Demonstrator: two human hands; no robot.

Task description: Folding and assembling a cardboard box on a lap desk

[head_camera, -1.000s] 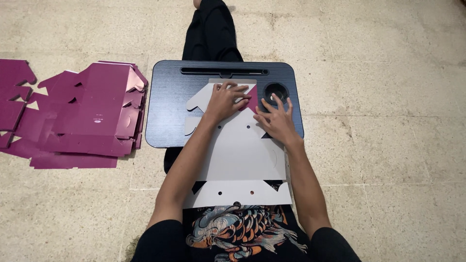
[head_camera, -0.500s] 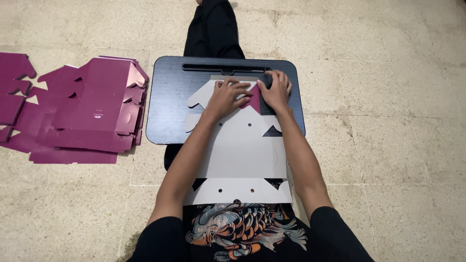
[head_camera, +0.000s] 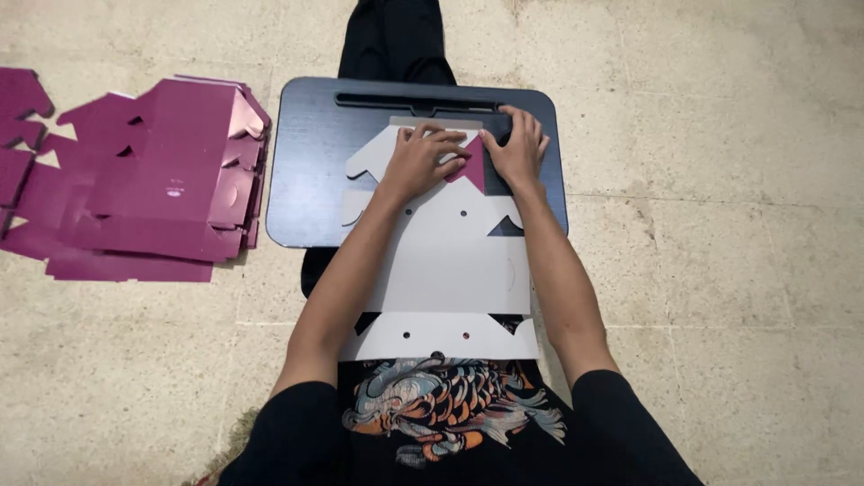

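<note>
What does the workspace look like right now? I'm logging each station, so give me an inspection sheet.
Surface: dark lap tray on a pale stone floor.
Job's things: flat white cardboard cutout on the tray, one magenta flap folded over.
Clutter: stack of magenta cutouts on the floor, left of the tray.
Grippers: left hand and right hand press flat on the cutout's far end.
Cables: nothing seen.
Surroundings: person's black-clad leg beyond the tray.
</note>
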